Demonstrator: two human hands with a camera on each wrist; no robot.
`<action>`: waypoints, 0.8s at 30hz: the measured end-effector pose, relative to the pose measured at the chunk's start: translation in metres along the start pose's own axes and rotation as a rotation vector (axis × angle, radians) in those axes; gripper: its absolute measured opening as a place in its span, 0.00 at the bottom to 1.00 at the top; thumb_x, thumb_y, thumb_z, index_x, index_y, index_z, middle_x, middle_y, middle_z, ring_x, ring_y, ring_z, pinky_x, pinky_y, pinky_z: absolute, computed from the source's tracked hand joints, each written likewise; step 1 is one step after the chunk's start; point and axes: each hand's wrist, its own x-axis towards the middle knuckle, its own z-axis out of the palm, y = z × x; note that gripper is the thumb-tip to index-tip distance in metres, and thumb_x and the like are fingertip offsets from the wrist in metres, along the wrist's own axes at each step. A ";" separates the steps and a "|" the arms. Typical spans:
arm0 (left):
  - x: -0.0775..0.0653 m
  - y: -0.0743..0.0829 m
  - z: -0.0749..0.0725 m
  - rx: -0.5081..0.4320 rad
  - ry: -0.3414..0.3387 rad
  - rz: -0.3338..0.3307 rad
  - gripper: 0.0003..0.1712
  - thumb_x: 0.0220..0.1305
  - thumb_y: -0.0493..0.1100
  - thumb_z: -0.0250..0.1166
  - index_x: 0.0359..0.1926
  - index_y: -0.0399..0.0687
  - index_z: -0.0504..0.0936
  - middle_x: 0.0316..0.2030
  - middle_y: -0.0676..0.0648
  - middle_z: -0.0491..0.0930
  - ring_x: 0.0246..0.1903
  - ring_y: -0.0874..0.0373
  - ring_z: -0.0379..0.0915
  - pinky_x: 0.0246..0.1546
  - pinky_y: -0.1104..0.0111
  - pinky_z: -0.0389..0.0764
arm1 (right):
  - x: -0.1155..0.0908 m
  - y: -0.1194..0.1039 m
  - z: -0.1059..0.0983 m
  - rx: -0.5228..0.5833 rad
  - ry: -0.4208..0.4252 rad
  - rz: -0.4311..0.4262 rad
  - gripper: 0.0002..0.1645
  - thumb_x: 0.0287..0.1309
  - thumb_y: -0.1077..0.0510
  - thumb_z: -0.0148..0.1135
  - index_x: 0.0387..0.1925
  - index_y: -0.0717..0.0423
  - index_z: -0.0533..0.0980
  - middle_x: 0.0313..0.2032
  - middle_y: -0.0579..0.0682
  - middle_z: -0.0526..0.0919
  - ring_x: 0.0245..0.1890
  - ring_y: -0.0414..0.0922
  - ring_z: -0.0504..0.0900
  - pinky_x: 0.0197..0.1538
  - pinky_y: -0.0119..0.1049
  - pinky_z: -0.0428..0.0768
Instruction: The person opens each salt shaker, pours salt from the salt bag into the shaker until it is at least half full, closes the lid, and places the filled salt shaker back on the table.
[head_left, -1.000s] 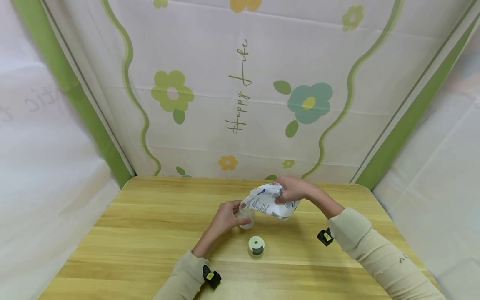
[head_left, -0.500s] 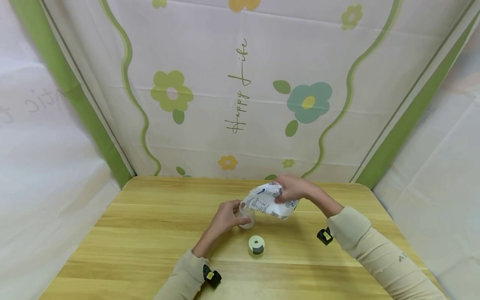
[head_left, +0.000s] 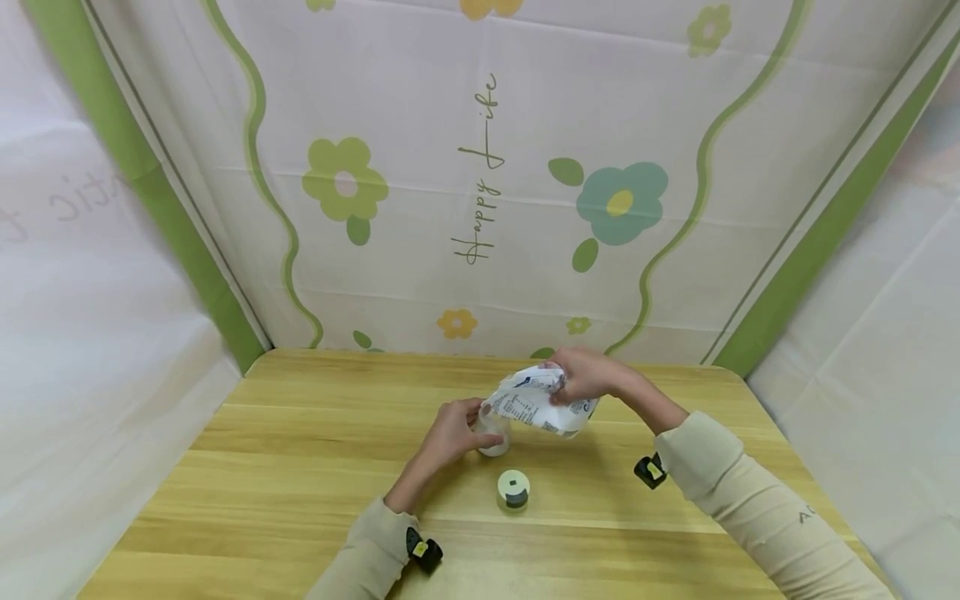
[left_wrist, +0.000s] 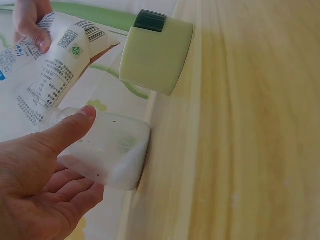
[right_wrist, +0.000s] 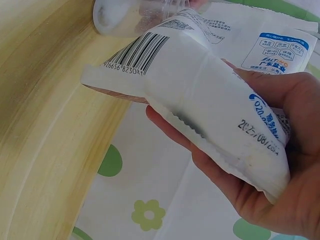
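Note:
My left hand (head_left: 452,432) grips a small clear jar (left_wrist: 112,147), thumb on one side and fingers on the other. White grains lie in the jar's lower part, seen through its wall. In my right hand (head_left: 588,377) is a white printed bag of salt (right_wrist: 210,100), held tilted with its mouth down at the jar's opening. The right wrist view shows fingers and thumb wrapped round the bag, its barcode end sagging. On the table in front of the jar sits a pale green lid (head_left: 513,490) with a dark green patch.
A light wooden table (head_left: 300,483) lies under both hands. Behind it hangs a white curtain (head_left: 420,250) with flowers and lettering, and more cloth closes in both sides. Each sleeve cuff carries a small black wrist device.

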 end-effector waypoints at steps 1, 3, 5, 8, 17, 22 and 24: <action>0.000 0.000 0.000 -0.003 -0.001 0.001 0.31 0.51 0.45 0.79 0.55 0.36 0.82 0.49 0.40 0.86 0.51 0.50 0.83 0.51 0.59 0.83 | 0.000 0.000 0.000 -0.003 0.000 -0.001 0.16 0.46 0.66 0.71 0.41 0.63 0.82 0.31 0.51 0.87 0.24 0.38 0.83 0.28 0.29 0.83; -0.001 0.000 0.000 -0.005 -0.003 0.003 0.31 0.51 0.45 0.79 0.55 0.36 0.82 0.49 0.40 0.86 0.51 0.50 0.83 0.52 0.59 0.83 | 0.000 -0.001 0.000 -0.008 0.001 0.003 0.16 0.46 0.66 0.71 0.41 0.63 0.82 0.31 0.51 0.87 0.24 0.38 0.83 0.28 0.29 0.83; -0.001 0.000 0.000 -0.007 -0.006 0.005 0.31 0.51 0.44 0.79 0.55 0.36 0.82 0.50 0.40 0.86 0.52 0.49 0.83 0.52 0.59 0.83 | 0.000 -0.001 0.000 -0.010 0.001 0.006 0.16 0.46 0.66 0.71 0.41 0.63 0.82 0.32 0.51 0.87 0.24 0.38 0.83 0.28 0.29 0.83; -0.001 0.000 0.000 -0.008 -0.007 0.006 0.32 0.51 0.44 0.79 0.55 0.36 0.81 0.50 0.40 0.86 0.52 0.48 0.83 0.53 0.59 0.83 | 0.001 0.000 0.000 -0.004 0.001 0.014 0.17 0.46 0.66 0.71 0.41 0.63 0.82 0.32 0.51 0.87 0.24 0.39 0.83 0.29 0.30 0.83; -0.001 0.001 -0.001 -0.009 -0.010 -0.011 0.33 0.51 0.45 0.79 0.57 0.35 0.81 0.51 0.39 0.85 0.53 0.47 0.82 0.54 0.58 0.82 | 0.002 0.000 0.000 0.006 -0.003 0.012 0.17 0.46 0.67 0.71 0.42 0.63 0.82 0.32 0.51 0.87 0.25 0.39 0.84 0.29 0.30 0.84; -0.001 0.001 -0.001 -0.008 -0.007 -0.008 0.33 0.50 0.44 0.79 0.56 0.34 0.81 0.51 0.38 0.85 0.53 0.46 0.82 0.54 0.58 0.82 | 0.001 -0.001 -0.001 0.015 -0.006 0.016 0.18 0.47 0.66 0.70 0.44 0.64 0.81 0.34 0.52 0.87 0.26 0.39 0.84 0.30 0.30 0.84; 0.000 0.001 0.000 -0.002 -0.005 -0.003 0.33 0.50 0.44 0.79 0.56 0.33 0.81 0.50 0.38 0.85 0.53 0.45 0.82 0.53 0.58 0.83 | 0.001 -0.001 -0.001 0.014 -0.004 0.020 0.18 0.47 0.66 0.71 0.43 0.63 0.81 0.33 0.51 0.87 0.25 0.39 0.84 0.29 0.30 0.84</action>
